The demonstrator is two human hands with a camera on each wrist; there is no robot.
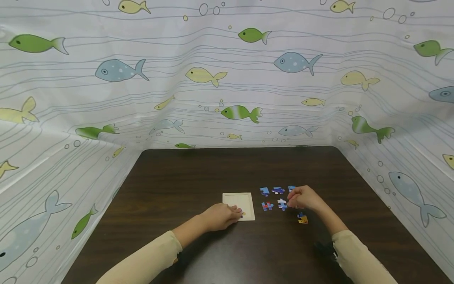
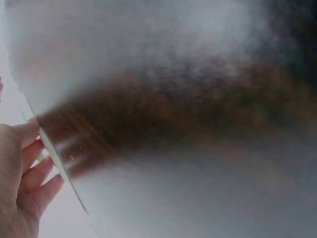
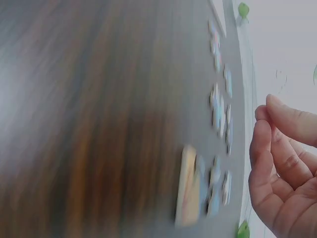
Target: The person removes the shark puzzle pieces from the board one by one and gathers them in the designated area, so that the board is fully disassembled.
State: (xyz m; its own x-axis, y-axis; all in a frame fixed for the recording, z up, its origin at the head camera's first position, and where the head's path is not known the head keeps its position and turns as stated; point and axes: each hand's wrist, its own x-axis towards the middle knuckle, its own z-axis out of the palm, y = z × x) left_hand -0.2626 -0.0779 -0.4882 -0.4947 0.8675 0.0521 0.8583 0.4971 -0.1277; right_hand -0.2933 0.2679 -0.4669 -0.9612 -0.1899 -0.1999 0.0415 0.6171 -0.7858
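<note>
My left hand [image 1: 221, 216] rests on the near left part of a pale square puzzle tray [image 1: 249, 201]. A small colored puzzle piece [image 1: 243, 213] shows in the tray by its fingertips. From the left wrist view, the thumb and bent fingers of the left hand [image 2: 29, 168] touch the tray's edge. To the right, my right hand [image 1: 304, 198] hovers over loose puzzle pieces, its fingertips beside a white-and-blue piece [image 1: 282, 204]. In the right wrist view, thumb and index tip of the right hand [image 3: 285, 163] are close together, with nothing seen between them.
Other jigsaw pieces lie in rows right of the tray: two blue ones [image 1: 264, 191] [image 1: 278, 190], a red-and-blue one [image 1: 267, 206] and a yellow-and-blue one [image 1: 302, 218]. Others are partly hidden behind the right hand. A fish-patterned curtain [image 1: 241, 90] surrounds the dark table [image 1: 177, 173].
</note>
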